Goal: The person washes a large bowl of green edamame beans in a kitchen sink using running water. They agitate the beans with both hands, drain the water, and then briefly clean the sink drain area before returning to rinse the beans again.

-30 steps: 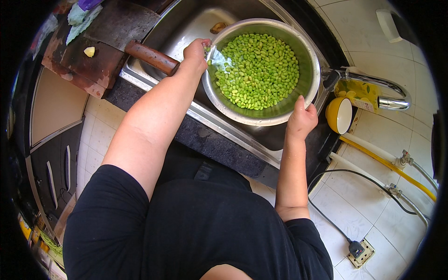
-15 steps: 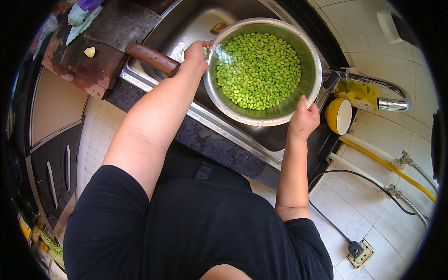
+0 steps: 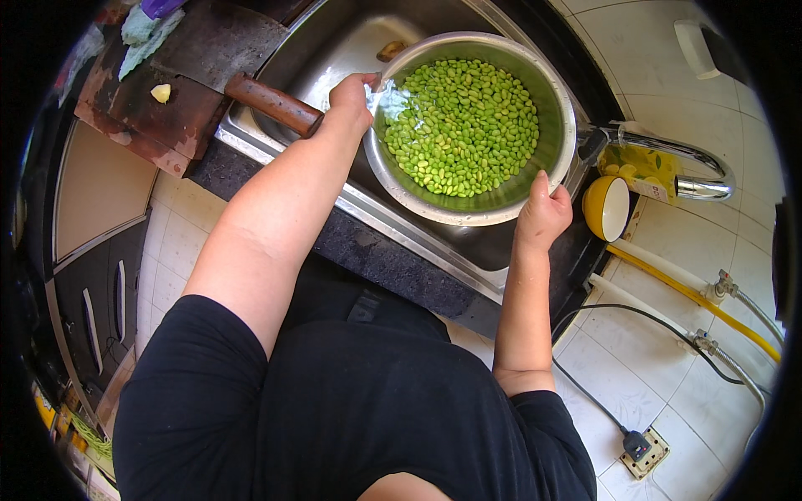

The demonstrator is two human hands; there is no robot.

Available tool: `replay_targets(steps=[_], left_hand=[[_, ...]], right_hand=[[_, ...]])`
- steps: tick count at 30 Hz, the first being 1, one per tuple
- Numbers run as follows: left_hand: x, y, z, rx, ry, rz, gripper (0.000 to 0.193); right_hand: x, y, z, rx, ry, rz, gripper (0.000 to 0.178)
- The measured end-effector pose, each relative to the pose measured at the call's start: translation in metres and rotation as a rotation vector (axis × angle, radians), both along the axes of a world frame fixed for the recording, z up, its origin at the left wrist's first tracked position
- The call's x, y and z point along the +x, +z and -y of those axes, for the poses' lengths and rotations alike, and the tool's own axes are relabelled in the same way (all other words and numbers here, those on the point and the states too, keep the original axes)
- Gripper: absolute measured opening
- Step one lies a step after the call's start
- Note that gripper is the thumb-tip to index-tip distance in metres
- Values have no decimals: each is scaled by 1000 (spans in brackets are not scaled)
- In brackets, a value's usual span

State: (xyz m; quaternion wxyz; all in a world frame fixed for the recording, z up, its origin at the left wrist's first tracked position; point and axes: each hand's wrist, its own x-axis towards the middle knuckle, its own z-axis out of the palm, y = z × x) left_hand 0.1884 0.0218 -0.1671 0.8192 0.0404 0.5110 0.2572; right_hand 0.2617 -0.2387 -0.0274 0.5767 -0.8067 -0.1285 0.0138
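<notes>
A round stainless steel basin (image 3: pixel 476 219) holds shelled green soybeans (image 3: pixel 464 129) under clear water, with light glinting off the surface at the left. My left hand (image 3: pixel 351 98) grips the basin's left rim, its fingers partly hidden at the edge. On the lower right rim, my right hand (image 3: pixel 545 215) is closed, thumb on top and the other fingers mostly out of sight beneath. The basin sits over the metal sink (image 3: pixel 334 54) and covers much of it; what supports it from below is hidden.
A brown wooden handle (image 3: pixel 271 104) juts over the sink's left edge from a stained board (image 3: pixel 138 117), where a pale yellow piece (image 3: pixel 160 93) lies. A brown lump (image 3: pixel 390 51) rests in the sink. Right of the basin are a chrome faucet (image 3: pixel 706 185) and a yellow bowl (image 3: pixel 606 209).
The glare on the water near my left hand has shifted, and the soybeans have moved slightly. Both hands and the basin hold nearly the same position.
</notes>
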Motion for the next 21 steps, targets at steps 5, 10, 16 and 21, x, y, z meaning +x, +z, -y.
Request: replay_targets(steps=[5,10,16,21], left_hand=[[0,3,0,15,-7,-40,11],[-1,10,2,4,10,-35,10],[-2,9,2,17,16,-46,11],[-1,7,1,40,-1,-52,12]], right_hand=[[-3,3,-3,15,5,-11,16],[-4,4,-3,13,-6,-4,16],[-5,4,-5,7,-17,16,16],[-8,5,-5,37,-16,17,18]])
